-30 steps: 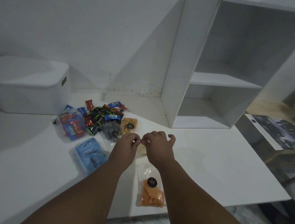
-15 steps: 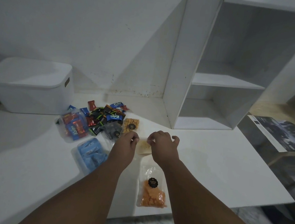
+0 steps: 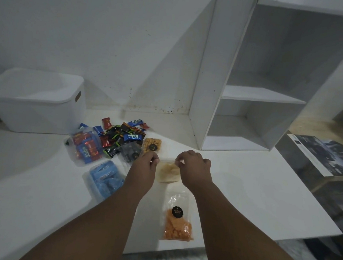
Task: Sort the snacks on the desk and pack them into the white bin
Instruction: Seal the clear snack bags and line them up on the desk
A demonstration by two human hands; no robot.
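My left hand [image 3: 145, 165] and my right hand [image 3: 192, 167] each pinch a top corner of a clear bag of pale yellow chips [image 3: 168, 171] lying on the white desk [image 3: 243, 194]. Nearer to me lies a clear bag of orange snacks [image 3: 178, 223] with a black sticker. Left of my hands are a bag of blue packets [image 3: 105, 177], a bag of red and blue Kalpa bars [image 3: 86, 149], a dark bag [image 3: 130, 154], a bag of golden nuts [image 3: 152, 145] and a loose pile of small wrapped candies [image 3: 122, 134]. The white bin [image 3: 33, 105] stands at the back left with its lid on.
A white two-shelf unit [image 3: 242, 94] stands at the back right of the desk against the wall. Beyond the desk's right edge a lower glass-topped table carries a printed paper [image 3: 326, 155]. The desk's front edge runs just below the orange snack bag.
My hands have spread apart along the top of the pale chip bag, so more of the bag shows between them. The other snacks have not moved.
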